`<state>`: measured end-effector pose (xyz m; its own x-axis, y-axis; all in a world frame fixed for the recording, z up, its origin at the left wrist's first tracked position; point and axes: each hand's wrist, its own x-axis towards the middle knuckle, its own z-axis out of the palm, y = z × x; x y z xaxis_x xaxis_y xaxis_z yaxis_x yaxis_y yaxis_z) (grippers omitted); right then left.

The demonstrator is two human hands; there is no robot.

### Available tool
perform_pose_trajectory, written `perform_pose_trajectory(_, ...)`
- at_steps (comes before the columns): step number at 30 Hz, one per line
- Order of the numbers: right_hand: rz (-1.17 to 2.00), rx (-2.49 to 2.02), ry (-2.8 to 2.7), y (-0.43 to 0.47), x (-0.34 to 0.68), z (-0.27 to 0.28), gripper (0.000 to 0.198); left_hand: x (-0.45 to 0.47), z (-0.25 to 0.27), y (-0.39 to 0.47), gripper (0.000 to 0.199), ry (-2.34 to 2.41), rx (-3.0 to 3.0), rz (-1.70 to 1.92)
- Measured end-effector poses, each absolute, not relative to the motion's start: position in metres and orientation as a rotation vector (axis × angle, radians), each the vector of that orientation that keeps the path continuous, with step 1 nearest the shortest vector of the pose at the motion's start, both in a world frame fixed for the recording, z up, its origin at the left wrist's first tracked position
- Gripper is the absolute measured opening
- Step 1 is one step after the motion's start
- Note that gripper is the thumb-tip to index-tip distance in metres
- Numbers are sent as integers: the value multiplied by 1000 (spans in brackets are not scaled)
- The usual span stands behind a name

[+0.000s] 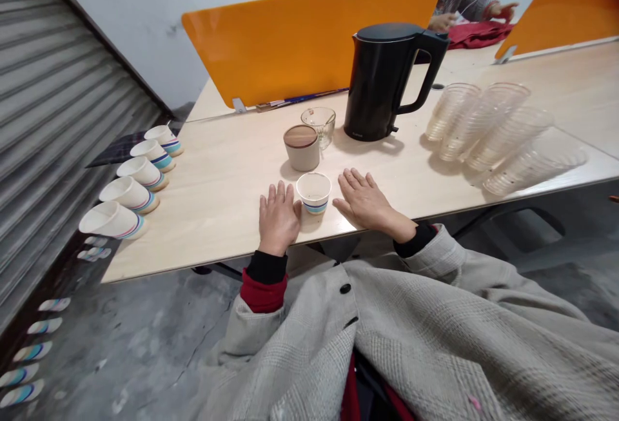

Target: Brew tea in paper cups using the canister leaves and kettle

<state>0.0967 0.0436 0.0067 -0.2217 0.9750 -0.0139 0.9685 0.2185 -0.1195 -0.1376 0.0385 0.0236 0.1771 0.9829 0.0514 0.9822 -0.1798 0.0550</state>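
My left hand [279,218] lies flat on the table, palm down, just left of a white paper cup [314,193] with blue stripes. To the right of that cup my right hand [363,202] also rests flat, fingers stretched out. Neither hand holds anything. The cup stands upright near the table's front edge; dark specks show inside it. Behind it stands a round grey canister [302,153] with a wooden lid. A clear glass cup [324,121] with something thin leaning in it is partly hidden by the canister. Farther back is a black electric kettle [374,86], handle to the right.
Several striped paper cups [133,195] form a row along the left table edge. Several clear plastic cups [498,127] stand in rows at the right. An orange divider [275,40] runs behind, with brushes [304,98] at its foot. Beyond, another person's hands [503,11] are near red cloth [476,34].
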Motion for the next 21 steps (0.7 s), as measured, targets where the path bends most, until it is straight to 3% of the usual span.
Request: perform_pose_trajectory(21, 87, -1904, -2453, 39, 97, 11, 78, -140, 14, 39, 61, 1981, 2432, 180)
